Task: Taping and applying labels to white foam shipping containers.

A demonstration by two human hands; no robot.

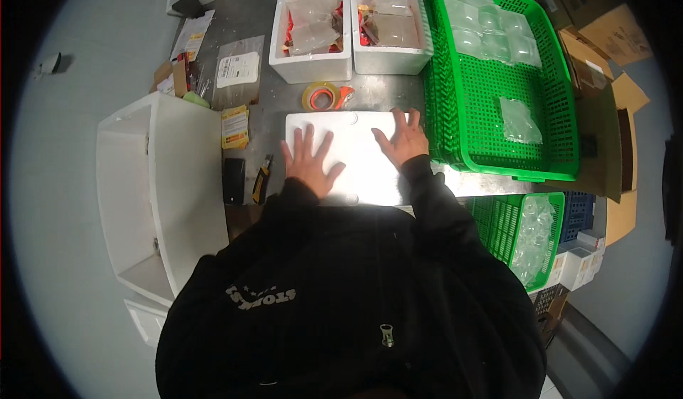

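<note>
My left hand [311, 163] lies spread on the left part of a white foam lid [355, 156], its fingers apart. On the lid's right part rests my right hand [404, 138], also with fingers apart and holding nothing. Whether the lid sits on a box is hidden. Just beyond it lie a roll of clear tape [320, 96] and an orange tape cutter [346, 97]. Two open white foam boxes [311, 69] [392, 67] stand further back, with clear ice packs [315, 37] over red-wrapped goods inside. A yellow and black utility knife [261, 180] lies left of the lid.
A green plastic basket [520, 167] with clear packs is at right, another green basket [557, 239] below. Cardboard boxes [608, 148] stand beyond. At left are a black phone [233, 181], yellow cards [235, 126], a bag with a label [238, 70] and a white foam box [187, 185].
</note>
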